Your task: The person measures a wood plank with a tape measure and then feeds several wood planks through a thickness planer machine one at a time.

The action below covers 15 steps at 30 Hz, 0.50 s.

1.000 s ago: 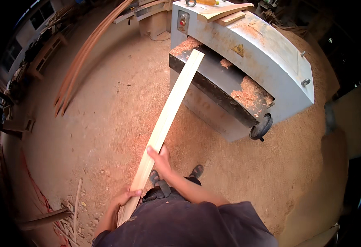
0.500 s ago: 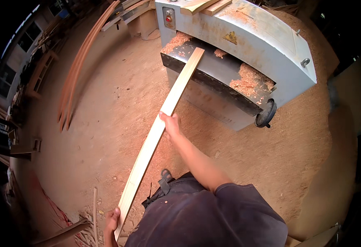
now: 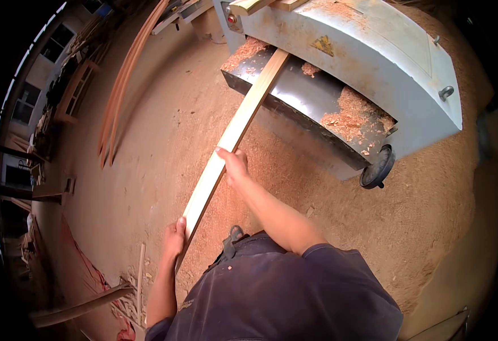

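Note:
A long pale wooden board slants from near my body up to a grey thickness planer. Its far end lies on the planer's dark metal bed, at the opening under the hood. My right hand grips the board about midway, thumb on top and fingers underneath. Closer to my body, my left hand holds the board's left edge, thumb upward; its other fingers are mostly hidden. The board's near end passes down beside my left forearm.
Reddish shavings lie on the bed. A black handwheel sticks out at its right corner. Boards rest on the hood. Long thin strips lean at the upper left. Scrap wood lies at the lower left.
The board has slid forward, its far end now at the opening under the planer's hood. My left hand has moved up and forward. My right hand still grips the board.

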Available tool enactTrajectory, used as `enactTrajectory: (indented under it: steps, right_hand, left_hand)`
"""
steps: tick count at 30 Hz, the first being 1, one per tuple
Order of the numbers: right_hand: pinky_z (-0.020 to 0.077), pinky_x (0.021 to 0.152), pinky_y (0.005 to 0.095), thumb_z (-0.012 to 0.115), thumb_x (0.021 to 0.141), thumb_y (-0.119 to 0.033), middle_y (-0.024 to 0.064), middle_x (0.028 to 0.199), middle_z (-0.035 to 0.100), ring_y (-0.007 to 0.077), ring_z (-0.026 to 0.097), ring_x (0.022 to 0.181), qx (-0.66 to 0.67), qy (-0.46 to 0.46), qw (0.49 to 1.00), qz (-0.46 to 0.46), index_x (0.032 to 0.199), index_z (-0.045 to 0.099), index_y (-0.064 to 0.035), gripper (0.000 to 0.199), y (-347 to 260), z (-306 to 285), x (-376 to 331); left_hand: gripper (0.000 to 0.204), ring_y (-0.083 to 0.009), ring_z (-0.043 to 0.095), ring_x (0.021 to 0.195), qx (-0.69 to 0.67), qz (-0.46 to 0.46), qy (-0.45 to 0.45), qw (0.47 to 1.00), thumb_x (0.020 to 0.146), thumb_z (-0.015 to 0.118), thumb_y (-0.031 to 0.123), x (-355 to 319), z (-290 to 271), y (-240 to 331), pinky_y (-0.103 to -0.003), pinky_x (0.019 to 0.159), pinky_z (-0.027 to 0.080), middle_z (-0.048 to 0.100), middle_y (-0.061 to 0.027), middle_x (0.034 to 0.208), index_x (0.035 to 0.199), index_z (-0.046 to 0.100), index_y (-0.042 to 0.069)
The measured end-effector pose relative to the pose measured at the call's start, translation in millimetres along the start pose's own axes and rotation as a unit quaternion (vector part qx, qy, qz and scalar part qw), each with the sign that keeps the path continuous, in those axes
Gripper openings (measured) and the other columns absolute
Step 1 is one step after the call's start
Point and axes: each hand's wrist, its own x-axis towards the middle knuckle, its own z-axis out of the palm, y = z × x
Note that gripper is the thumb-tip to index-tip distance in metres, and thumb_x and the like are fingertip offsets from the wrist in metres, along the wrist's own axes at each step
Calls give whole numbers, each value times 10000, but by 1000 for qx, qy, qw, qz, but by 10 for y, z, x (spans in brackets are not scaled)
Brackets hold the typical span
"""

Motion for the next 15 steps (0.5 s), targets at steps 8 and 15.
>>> enactTrajectory:
  steps: [8,15]
  right_hand:
    - [250,1152,452,655,894,-207,307,1445,325,339,324,1381,-64,-74,991,88,1373,236,160,735,19,112,-120]
    - [467,966,393,670,851,-70,275,1178,552,295,587,1075,5,-35,999,1,1193,453,158,465,182,226,217]
  left_hand:
    - [554,-361,667,814,55,8,69,996,969,429,470,134,18,279,-431,747,483,642,-274,829,999,652,-37]
    - [588,-395,602,1011,110,202,151,961,895,572,488,8,-96,4,-443,883,468,636,-231,1086,1268,560,33]
